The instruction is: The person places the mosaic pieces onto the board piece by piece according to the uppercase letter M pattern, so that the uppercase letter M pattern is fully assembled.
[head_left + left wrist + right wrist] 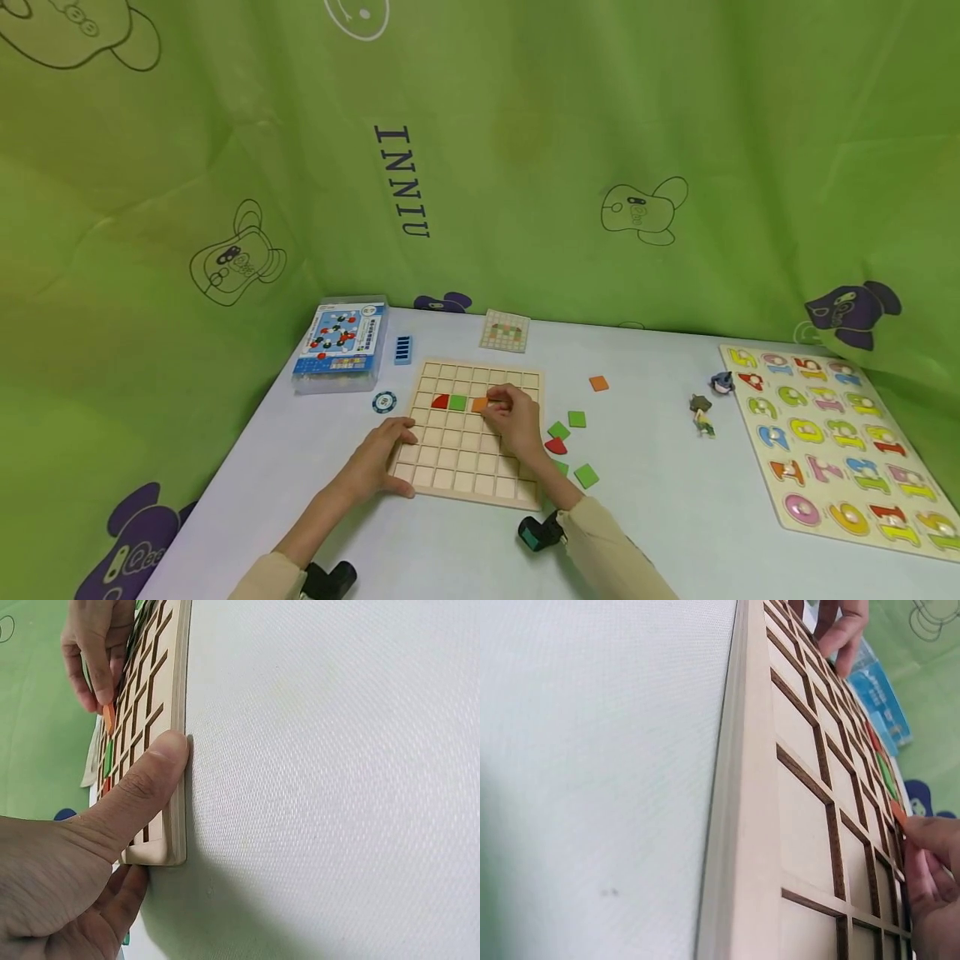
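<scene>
A wooden grid board (455,459) lies on the table. Along one row sit a red quarter-circle tile (441,402) and a green square tile (457,402), side by side. My right hand (519,423) pinches an orange square tile (479,405) between thumb and fingertips, over the cell to the right of the green one; the tile looks tilted in the left wrist view. At the board's near left corner, my left hand (372,461) holds the frame, the thumb (142,784) on the near edge and the fingers along the left side.
Right of the board lie several loose tiles, including a green square (577,419), a red piece (556,446) and an orange square (598,383). A pattern card (505,331) is behind it. A boxed set (341,344) stands back left; small figures (702,415) and a number puzzle (832,450) lie right.
</scene>
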`<state>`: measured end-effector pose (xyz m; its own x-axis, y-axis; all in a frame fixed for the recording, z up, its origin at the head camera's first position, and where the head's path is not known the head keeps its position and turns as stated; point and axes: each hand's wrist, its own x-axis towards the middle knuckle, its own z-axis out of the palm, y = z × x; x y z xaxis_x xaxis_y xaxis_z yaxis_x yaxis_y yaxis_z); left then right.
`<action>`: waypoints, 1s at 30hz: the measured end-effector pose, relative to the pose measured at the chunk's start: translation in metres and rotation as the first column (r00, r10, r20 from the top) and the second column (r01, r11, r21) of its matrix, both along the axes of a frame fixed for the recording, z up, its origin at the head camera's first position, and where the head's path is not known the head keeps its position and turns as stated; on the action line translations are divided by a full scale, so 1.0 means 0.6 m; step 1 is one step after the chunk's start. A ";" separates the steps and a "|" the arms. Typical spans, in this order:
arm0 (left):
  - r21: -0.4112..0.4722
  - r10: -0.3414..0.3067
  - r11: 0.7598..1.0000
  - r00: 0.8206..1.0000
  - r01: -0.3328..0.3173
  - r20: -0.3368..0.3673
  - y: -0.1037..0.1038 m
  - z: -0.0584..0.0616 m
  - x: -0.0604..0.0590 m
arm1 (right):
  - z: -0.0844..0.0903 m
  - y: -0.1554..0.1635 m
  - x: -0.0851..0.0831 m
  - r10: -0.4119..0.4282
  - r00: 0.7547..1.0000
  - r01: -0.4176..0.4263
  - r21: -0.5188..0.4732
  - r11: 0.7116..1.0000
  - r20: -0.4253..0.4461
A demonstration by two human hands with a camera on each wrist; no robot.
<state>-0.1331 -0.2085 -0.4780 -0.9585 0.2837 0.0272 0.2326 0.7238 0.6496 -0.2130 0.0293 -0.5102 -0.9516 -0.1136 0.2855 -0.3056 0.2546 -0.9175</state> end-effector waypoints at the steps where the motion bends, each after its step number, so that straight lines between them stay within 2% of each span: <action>1: -0.001 0.002 1.000 1.000 -0.002 0.002 0.000 0.000 0.000 | 0.000 0.000 -0.001 0.007 1.000 -0.006 0.004 1.000 -0.007; 18: -0.009 0.006 1.000 1.000 -0.006 0.003 0.001 0.000 -0.001 | 0.001 0.004 -0.006 0.030 0.999 -0.030 0.018 0.999 0.009; 30: -0.009 0.003 1.000 1.000 -0.003 -0.001 -0.001 -0.004 -0.002 | 0.000 0.002 -0.002 0.059 0.996 -0.052 -0.104 0.993 0.069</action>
<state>-0.1342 -0.2089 -0.4803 -0.9593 0.2811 0.0257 0.2313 0.7306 0.6424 -0.2145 0.0308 -0.5099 -0.9631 -0.1402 0.2297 -0.2492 0.1426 -0.9579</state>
